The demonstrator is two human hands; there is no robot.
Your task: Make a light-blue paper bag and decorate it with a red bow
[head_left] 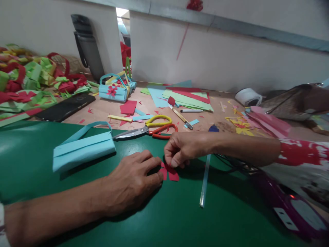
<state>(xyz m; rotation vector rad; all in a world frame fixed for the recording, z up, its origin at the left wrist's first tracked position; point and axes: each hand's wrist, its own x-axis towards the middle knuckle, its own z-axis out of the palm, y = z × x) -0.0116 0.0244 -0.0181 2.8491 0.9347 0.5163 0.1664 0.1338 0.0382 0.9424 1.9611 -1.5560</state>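
Red paper pieces [173, 174] lie on the green mat [164, 219] between my two hands. My left hand [136, 180] rests palm down, its bent fingertips on the left edge of the red paper. The fingers of my right hand [180, 151] are curled together at the top of the red paper, pinching or pressing it; the exact contact is hidden. To the left sits a light blue folded paper bag [84, 149] with a strap handle. Scissors [146, 130] with one yellow and one orange handle lie behind my hands, blades toward the bag.
A clear glue stick [205, 181] and a purple device [295, 206] with cables are at right. Behind lie a phone [68, 107], a small decorated blue bag [113, 92], a cutter [182, 116], paper sheets [190, 97] and a bottle [88, 48].
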